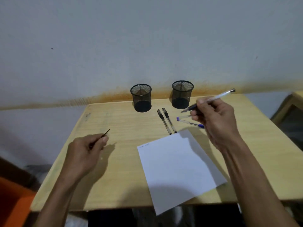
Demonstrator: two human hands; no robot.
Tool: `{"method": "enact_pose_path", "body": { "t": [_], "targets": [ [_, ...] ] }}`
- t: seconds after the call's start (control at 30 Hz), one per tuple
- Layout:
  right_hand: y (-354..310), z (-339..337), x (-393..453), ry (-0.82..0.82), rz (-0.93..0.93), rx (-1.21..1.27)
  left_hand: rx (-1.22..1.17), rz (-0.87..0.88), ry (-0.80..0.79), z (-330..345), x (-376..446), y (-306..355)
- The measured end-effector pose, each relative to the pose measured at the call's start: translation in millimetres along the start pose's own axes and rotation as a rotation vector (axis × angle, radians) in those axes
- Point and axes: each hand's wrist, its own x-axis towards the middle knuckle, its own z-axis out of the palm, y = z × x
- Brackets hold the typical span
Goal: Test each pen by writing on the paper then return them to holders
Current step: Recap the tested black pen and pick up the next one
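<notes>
My right hand grips an uncapped pen with a clear barrel and black grip, held in the air with its tip pointing left toward the right holder. My left hand pinches a thin black pen cap above the table's left half. A white sheet of paper lies at front right, faint marks near its top left corner. Two black capped pens lie side by side behind the paper. Two blue-capped pens lie beside them, partly behind my right hand. Two black mesh holders stand empty at the back.
The light wooden table ends against a pale wall at the back. The paper's lower corner overhangs the front edge. An orange object sits low at the left, and another wooden piece stands off to the right.
</notes>
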Motion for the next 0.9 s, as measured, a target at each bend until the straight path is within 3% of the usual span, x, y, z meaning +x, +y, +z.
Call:
{"method": "enact_pose_path", "body": {
  "t": [0.1,0.3,0.73,0.9],
  "targets": [
    [29,27,-16,-0.095,0.087,-0.047,-0.001,0.042,0.022,20,8,6],
    [56,27,-31,-0.032,0.166,-0.057,-0.057,0.016,0.038,57,14,10],
    [62,24,-49,-0.007,0.204,-0.115,0.277,0.032,-0.081,106,70,-13],
    [69,36,-55,-0.032,0.244,-0.137,0.153,0.119,-0.013,95,44,-4]
  ]
}}
